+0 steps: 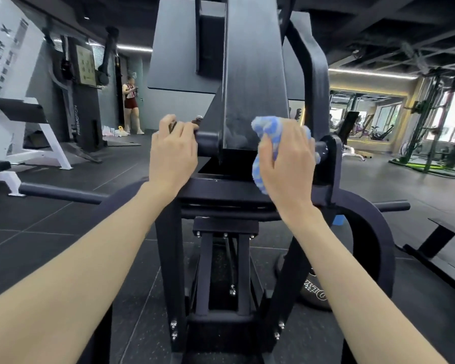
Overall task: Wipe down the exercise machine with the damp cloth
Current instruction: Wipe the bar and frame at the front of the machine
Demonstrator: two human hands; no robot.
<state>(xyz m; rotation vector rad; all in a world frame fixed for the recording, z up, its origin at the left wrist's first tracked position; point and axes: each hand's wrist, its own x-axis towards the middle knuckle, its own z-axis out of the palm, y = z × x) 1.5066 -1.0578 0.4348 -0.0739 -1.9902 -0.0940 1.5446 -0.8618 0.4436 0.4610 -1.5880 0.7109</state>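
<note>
A black steel exercise machine (pixel 252 74) fills the middle of the view, with a tall upright arm on a pivot axle. My right hand (pixel 286 164) grips a bunched blue and white cloth (pixel 267 132) and holds it against the right side of the upright, near the axle's right end. My left hand (pixel 172 151) is curled round the left end of the pivot axle (pixel 208 139), fingers over the top. A damp streak shows on the upright's face between my hands.
A white bench frame (pixel 24 143) and a dark cable machine (pixel 84 101) stand at the left. A person (pixel 131 106) stands beyond them. Another bench (pixel 447 232) sits at the right; a weight plate (pixel 314 287) lies under the machine. Racks line the far right.
</note>
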